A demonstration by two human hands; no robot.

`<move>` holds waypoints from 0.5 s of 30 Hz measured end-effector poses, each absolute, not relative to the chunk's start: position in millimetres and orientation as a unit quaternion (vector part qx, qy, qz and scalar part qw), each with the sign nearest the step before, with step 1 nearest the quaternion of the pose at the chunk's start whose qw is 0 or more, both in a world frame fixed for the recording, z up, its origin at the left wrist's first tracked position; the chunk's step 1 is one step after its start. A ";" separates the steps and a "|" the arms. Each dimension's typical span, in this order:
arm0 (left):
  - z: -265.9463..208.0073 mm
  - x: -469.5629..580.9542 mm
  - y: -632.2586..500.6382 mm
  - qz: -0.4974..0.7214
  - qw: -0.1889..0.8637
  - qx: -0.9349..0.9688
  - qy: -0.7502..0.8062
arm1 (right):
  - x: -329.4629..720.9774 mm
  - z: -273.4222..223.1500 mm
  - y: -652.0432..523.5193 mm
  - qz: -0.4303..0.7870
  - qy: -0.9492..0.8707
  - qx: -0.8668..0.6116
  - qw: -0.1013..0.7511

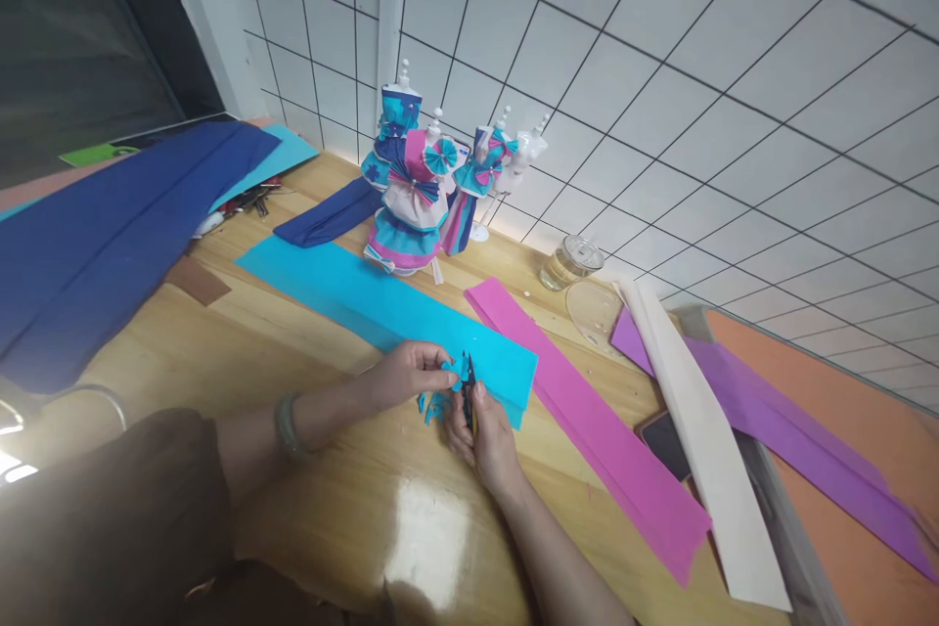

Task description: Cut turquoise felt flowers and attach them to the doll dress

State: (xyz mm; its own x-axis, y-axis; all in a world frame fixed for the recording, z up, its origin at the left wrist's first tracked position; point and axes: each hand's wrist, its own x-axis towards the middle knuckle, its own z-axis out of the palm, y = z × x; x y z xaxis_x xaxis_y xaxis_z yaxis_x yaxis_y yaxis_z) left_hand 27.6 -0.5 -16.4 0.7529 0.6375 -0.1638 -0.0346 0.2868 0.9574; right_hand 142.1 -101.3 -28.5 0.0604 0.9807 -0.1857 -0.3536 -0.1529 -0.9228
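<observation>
And the left hand [411, 376] is pinching a turquoise paper piece [462, 368] just beside the scissors [469, 389] the right hand [490, 435] is gripping, presumably keeping it from slipping, while scraps [435, 407] are lying at its seven o'clock.
</observation>
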 end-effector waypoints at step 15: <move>-13.5 26.7 0.0 0.217 0.770 0.537 0.268 | 142.2 -24.4 -101.1 0.604 -0.333 -0.481 0.541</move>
State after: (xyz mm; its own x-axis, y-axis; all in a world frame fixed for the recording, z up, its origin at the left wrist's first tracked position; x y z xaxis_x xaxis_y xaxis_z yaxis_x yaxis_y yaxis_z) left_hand 26.7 0.0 -13.5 0.7619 0.6222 -0.1800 -0.0464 0.3296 0.9430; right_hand 142.2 -101.1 -24.4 0.0487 0.9739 -0.2216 -0.3328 -0.1934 -0.9229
